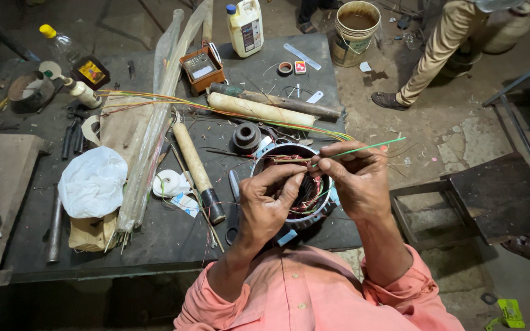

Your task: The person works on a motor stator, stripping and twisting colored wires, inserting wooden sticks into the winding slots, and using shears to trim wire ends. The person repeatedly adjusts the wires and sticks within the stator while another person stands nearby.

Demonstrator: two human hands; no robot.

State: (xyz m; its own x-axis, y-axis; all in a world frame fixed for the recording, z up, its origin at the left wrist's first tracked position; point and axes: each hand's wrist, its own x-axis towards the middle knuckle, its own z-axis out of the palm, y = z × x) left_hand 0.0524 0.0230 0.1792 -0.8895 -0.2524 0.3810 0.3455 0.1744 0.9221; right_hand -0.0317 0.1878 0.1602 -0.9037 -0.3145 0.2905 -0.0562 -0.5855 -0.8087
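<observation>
A round metal motor stator (294, 185) with copper windings sits at the near right of a dark workbench (154, 236). My left hand (267, 203) rests over its near rim, fingertips pinched on a thin wire above the windings. My right hand (352, 178) pinches a thin green sleeve (363, 148) that sticks out to the right, just above the stator's far right rim. A bundle of coloured wires (216, 110) runs from the bench's left side to the stator.
On the bench lie several rolled paper tubes (259, 110), long clear plastic sleeves (154, 129), a white bag (93, 182), pliers (72, 133), glue bottles, a small box and a white jug (245, 27). A bucket (354, 32), another person's leg (427, 58) and a dark stool (492, 199) are right.
</observation>
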